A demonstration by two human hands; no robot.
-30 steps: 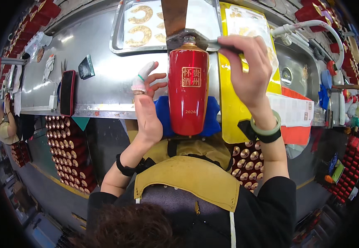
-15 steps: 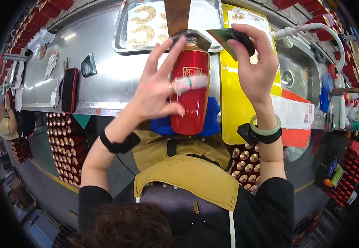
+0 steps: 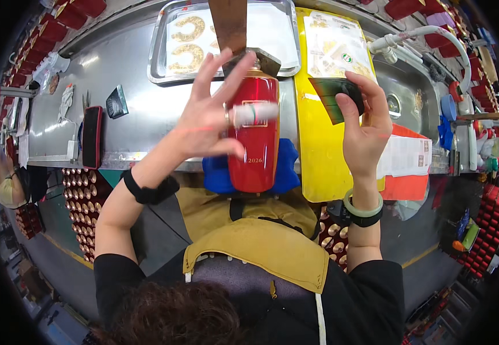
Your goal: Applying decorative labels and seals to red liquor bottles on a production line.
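A glossy red bottle [image 3: 253,144] lies in front of me, base toward me on a blue cloth [image 3: 288,167]. Its neck end meets a wooden block with a dark angular piece [image 3: 266,63]. Over the bottle's left side my left hand [image 3: 203,123] is spread with nothing in it; one finger is wrapped in white tape. I cannot tell whether it touches the bottle. To the right, my right hand [image 3: 364,129] pinches a thin, glossy dark green sheet [image 3: 333,95] between thumb and fingers, above the yellow board [image 3: 324,155].
A metal tray [image 3: 156,57] with gold curved pieces on white paper stands behind. Left on the steel table lie a phone [image 3: 92,137], tweezers [image 3: 86,99] and a small dark packet [image 3: 117,102]. Right are printed sheets [image 3: 341,49], a sink [image 3: 402,86] and its faucet [image 3: 422,35].
My right hand has lowered a little with the dark green sheet, uncovering printed sheets on the yellow board. The view has shifted slightly; my left hand stays spread over the bottle.
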